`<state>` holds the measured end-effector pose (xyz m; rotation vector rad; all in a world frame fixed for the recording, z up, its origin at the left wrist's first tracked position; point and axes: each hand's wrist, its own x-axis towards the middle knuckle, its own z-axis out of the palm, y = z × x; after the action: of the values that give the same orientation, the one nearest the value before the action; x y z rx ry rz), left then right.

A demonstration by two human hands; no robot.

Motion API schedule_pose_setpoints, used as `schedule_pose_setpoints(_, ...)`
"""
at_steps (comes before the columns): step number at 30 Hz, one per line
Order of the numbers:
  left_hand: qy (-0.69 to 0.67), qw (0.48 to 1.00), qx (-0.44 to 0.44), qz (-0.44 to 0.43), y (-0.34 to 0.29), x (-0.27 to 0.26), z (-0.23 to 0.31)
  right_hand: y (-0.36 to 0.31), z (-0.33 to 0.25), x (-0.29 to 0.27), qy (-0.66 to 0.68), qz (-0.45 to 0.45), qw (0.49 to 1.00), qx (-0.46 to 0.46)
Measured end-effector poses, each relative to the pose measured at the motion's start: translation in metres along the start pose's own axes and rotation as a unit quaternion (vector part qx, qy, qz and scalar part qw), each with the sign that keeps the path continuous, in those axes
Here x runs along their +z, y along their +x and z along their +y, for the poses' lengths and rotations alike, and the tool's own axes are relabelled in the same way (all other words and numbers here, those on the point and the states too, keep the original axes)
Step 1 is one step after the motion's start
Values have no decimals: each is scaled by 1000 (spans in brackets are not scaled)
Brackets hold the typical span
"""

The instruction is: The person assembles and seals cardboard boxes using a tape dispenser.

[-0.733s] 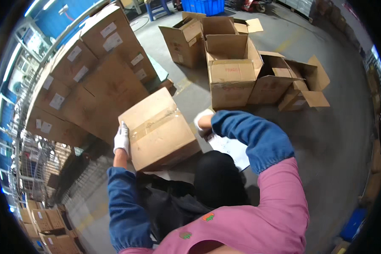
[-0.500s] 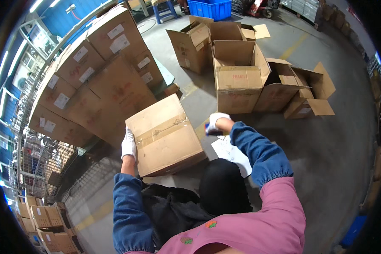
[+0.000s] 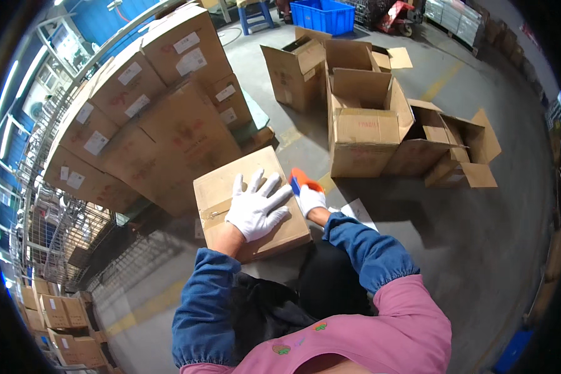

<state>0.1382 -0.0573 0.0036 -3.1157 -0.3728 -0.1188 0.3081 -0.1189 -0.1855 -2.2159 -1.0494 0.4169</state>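
Note:
A closed brown carton (image 3: 255,249) stands in front of me, with a strip of packing tape (image 3: 213,213) running across its top. My left hand (image 3: 254,209), in a white glove, lies flat on that top with its fingers spread. At the carton's right edge my right hand (image 3: 310,198), also gloved in white, is wrapped round an orange and blue tape dispenser (image 3: 300,179). The dispenser is against or very near the carton's right side; whether it touches cannot be made out. A white sheet with writing (image 3: 359,213) lies on the floor, partly behind my right forearm.
Stacked cartons (image 3: 181,134) rise at the left, beside a wire mesh cage (image 3: 50,249). Several open cartons (image 3: 366,134) stand ahead on the right. Farther back are a blue crate (image 3: 323,17) and a red pallet jack (image 3: 396,19). More cartons (image 3: 63,311) sit at lower left.
My left hand has moved from the carton's left side onto its top. My right hand has brought the tape dispenser left, against or near the carton's right edge. The view has shifted slightly.

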Motion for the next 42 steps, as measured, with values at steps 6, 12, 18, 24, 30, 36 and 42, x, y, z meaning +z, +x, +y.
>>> schedule_pose_setpoints(6, 38, 956, -226, 184, -36, -3, -30, 11, 34, -25, -85, -82, 984, 134)
schedule_pose_setpoints(12, -607, 453, -625, 189, -111, 44, -101, 43, 29, -60, 303, 24, 951, 57)
schedule_pose_setpoints(18, -827, 364, -403, 144, -84, 87, -60, 21, -2, -25, 213, 101, 968, 88)
schedule_pose_setpoints(24, -841, 393, -315, 198, -88, 12, -24, 14, -36, -83, 224, 142, 962, -65)
schedule_pose_setpoints(30, -733, 536, -186, 375, -61, 29, -32, 57, 5, -141, 637, -24, 759, -134)
schedule_pose_setpoints(36, -853, 369, -281, 240, -56, 64, -57, 18, 15, -140, 106, 136, 979, -110)
schedule_pose_setpoints(42, -798, 387, -460, 39, -67, 134, -71, -9, 99, -97, 170, 185, 967, 38)
